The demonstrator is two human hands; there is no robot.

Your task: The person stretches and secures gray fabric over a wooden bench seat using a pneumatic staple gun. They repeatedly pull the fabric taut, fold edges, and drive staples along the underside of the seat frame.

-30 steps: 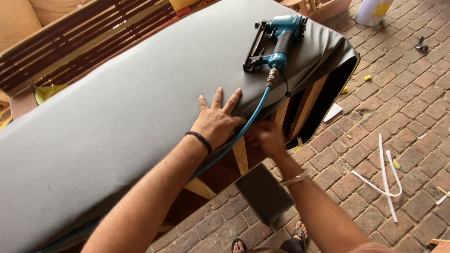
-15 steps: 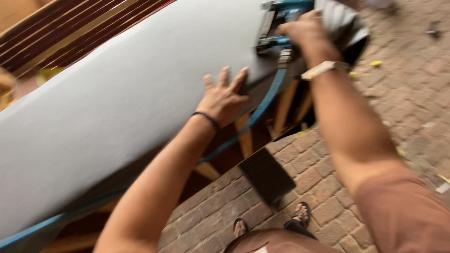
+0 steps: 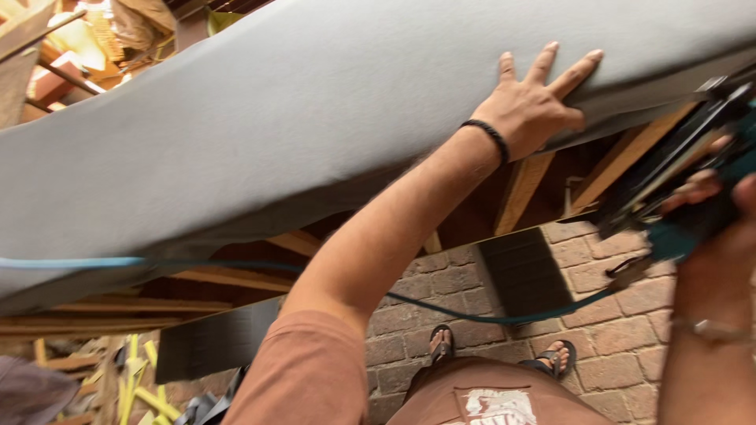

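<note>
My left hand (image 3: 533,102), a black band on its wrist, lies flat with fingers spread on the grey upholstered panel (image 3: 260,134), near its lower edge. My right hand (image 3: 720,212) grips a teal and black pneumatic staple gun (image 3: 681,185) at the right edge of the view, its nose up by the panel's underside and wooden frame (image 3: 524,189). A blue air hose (image 3: 488,315) runs from the gun across below the panel to the left.
Brick paving (image 3: 622,315) lies below, with my sandalled feet (image 3: 496,350) on it. A dark fabric flap (image 3: 524,271) hangs under the frame. Wooden slats and yellow scraps (image 3: 142,378) lie at lower left; wooden furniture (image 3: 47,55) stands at upper left.
My right hand picked the staple gun off the top of the panel and brought it down to the panel's edge. The view swung lower and left; my left hand stayed pressed on the fabric.
</note>
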